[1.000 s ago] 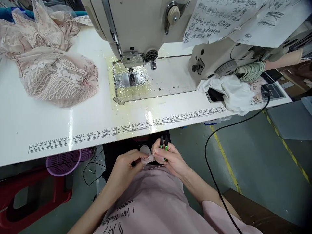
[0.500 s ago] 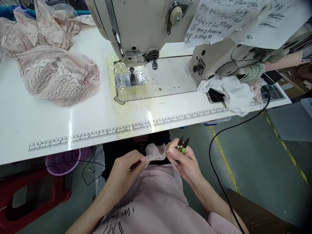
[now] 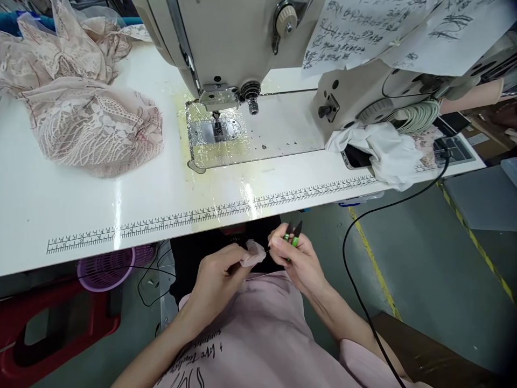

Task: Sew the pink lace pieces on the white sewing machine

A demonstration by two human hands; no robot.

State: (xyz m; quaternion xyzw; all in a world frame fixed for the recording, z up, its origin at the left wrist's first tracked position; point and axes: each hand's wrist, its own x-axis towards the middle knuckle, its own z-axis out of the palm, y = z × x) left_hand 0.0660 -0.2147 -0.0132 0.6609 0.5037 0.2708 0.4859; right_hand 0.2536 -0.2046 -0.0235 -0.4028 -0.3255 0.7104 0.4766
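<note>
Below the table edge, over my lap, my left hand pinches a small piece of sheer pale fabric between thumb and fingers. Just right of it, my right hand is closed round a pair of thread snips with green handles, its dark blades pointing up and slightly apart. The right fingertips are also pinched together, and a thin strand or needle shows between them and the fabric; I cannot tell which. A fine thread runs beneath the hands across the shirt.
A sewing machine stands on the white table, with a printed ruler along its front edge. Beige lace garments lie at left; a white cloth partly covers a phone at right. A purple basket and black cable are below.
My right hand drew away to the right from the fabric, stretching it out, then came partly back left. The fabric is now bunched nearer my left fingers. The snips stay in my right hand.
</note>
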